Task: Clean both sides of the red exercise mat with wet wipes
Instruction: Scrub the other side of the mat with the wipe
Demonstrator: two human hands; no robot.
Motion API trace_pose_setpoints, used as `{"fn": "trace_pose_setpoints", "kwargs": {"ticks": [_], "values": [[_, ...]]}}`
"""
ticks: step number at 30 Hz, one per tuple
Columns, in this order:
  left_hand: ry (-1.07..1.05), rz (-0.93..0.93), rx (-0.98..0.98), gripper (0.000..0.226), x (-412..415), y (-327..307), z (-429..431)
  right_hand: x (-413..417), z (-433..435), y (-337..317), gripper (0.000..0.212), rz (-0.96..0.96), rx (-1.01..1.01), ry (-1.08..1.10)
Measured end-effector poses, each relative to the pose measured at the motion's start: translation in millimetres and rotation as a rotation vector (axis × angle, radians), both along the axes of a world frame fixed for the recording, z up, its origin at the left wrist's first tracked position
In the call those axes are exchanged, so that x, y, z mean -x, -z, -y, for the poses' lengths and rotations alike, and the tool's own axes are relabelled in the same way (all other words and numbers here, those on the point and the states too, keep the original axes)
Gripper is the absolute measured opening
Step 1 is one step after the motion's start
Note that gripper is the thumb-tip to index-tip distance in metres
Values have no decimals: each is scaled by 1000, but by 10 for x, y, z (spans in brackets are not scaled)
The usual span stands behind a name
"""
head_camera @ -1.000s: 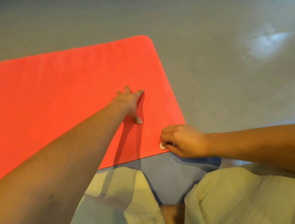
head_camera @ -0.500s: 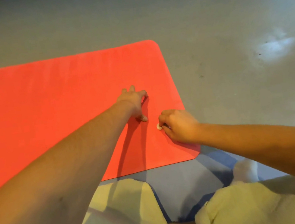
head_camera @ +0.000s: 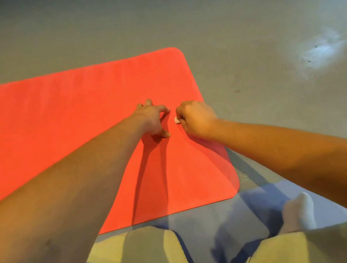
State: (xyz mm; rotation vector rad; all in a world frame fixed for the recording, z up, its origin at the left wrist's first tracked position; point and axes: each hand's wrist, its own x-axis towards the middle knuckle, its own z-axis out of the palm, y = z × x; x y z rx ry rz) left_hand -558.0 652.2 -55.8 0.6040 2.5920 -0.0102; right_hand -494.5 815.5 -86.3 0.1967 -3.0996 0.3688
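Left hand [head_camera: 153, 120] splayed, arched fingertips pressing the red exercise mat [head_camera: 59, 122], right hand [head_camera: 197, 120] just beside it, fingers curled round a small wadded white wet wipe [head_camera: 176, 120], mat matte, round-cornered, flat on smooth grey floor [head_camera: 242, 26]

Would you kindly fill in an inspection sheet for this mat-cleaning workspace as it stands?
Surface: grey floor with a bright glare patch; a blue surface lies under the person.
Job's things: red exercise mat lies flat on the floor; wet wipe, a small white wad, is against the mat.
Clutter: only a few dark specks on the floor.
Grippers: left hand presses spread fingertips on the mat; right hand grips the wipe just beside it.
Cables: nothing seen.
Surroundings: pale trouser knees and a white sock.
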Motion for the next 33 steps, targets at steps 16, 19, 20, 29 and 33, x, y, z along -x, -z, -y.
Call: {"fn": "trace_pose_setpoints", "kwargs": {"ticks": [16,19,20,29,33], "values": [[92,8,72,140,430,66,-147,507,-126,117,13,-65,53,22],[100,1,98,126,507,-3,-199,782,-133,62,17,-50,17,83],[93,-2,90,115,542,-27,-208,791,-123,50,18,-54,2,78],[79,-101,23,119,854,112,-277,370,-243,222,17,-112,52,-140],[65,-33,109,147,1025,128,-374,889,-252,218,11,-137,57,-37]]}}
